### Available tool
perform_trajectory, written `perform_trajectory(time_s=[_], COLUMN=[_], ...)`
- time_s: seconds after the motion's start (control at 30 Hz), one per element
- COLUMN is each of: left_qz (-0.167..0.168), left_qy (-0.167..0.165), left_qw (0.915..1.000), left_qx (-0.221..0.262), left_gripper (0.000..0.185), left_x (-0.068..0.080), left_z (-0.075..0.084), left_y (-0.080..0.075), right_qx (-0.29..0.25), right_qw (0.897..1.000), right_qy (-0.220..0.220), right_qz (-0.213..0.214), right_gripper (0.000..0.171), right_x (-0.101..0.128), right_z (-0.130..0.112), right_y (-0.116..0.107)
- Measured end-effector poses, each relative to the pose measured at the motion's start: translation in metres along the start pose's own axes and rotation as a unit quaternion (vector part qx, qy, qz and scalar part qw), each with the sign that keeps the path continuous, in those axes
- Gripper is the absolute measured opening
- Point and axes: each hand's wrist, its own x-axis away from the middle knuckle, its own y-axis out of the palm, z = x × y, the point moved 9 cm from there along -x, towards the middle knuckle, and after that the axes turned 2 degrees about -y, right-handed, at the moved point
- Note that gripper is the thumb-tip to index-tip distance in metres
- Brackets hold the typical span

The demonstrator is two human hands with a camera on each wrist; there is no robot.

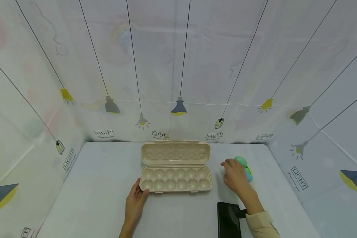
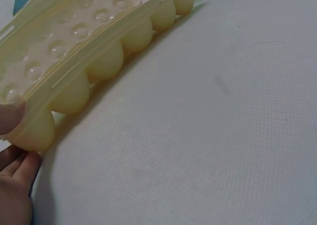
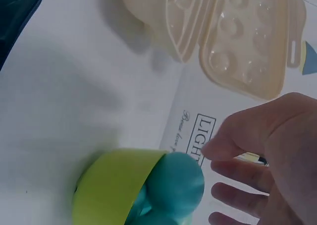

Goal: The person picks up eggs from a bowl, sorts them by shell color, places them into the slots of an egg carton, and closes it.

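Note:
A beige plastic egg carton [image 1: 176,178] lies with its lid [image 1: 176,154] folded back, and its cups hold nothing. My left hand [image 1: 134,201] grips the carton's near left corner, thumb over the rim and fingers at the side and underneath, as the left wrist view shows. To the carton's right is a lime green container [image 3: 111,188] with several toy eggs in green and blue tones, among them a teal egg [image 3: 177,181]. My right hand [image 1: 236,175] hovers beside and partly over this container, fingers loosely bent and holding nothing; it hides part of the container in the head view.
A black flat device [image 1: 228,219] lies on the table near my right forearm. The white table [image 1: 101,185] ends at walls of printed cloth [image 1: 154,66] with hanging-lamp pictures at the back and both sides.

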Motion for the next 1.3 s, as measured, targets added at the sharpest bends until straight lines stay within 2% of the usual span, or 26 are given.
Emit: perform_trajectory(time_s=[0.3,0.67,1.03,1.3], left_qz=[0.006,0.009,-0.011,-0.004], left_qy=[-0.02,-0.011,-0.023,-0.019], left_qw=[0.9996,0.9999,0.9996,0.9998], left_qx=[0.018,0.009,0.014,0.011], left_gripper=[0.073,0.072,0.075,0.072], left_x=[0.003,0.002,0.0,-0.001], left_z=[-0.002,-0.004,-0.006,-0.003], left_y=[0.0,-0.001,0.0,-0.001], right_qx=[0.005,0.011,0.025,0.007], right_qw=[1.0,1.0,1.0,0.999], right_qy=[0.001,0.005,-0.008,-0.018], right_qz=[-0.006,0.005,0.004,0.041], right_gripper=[0.034,0.034,0.035,0.036], right_x=[0.015,0.016,0.013,0.012], right_z=[0.012,0.023,0.025,0.023], right_y=[0.003,0.012,0.022,0.016])
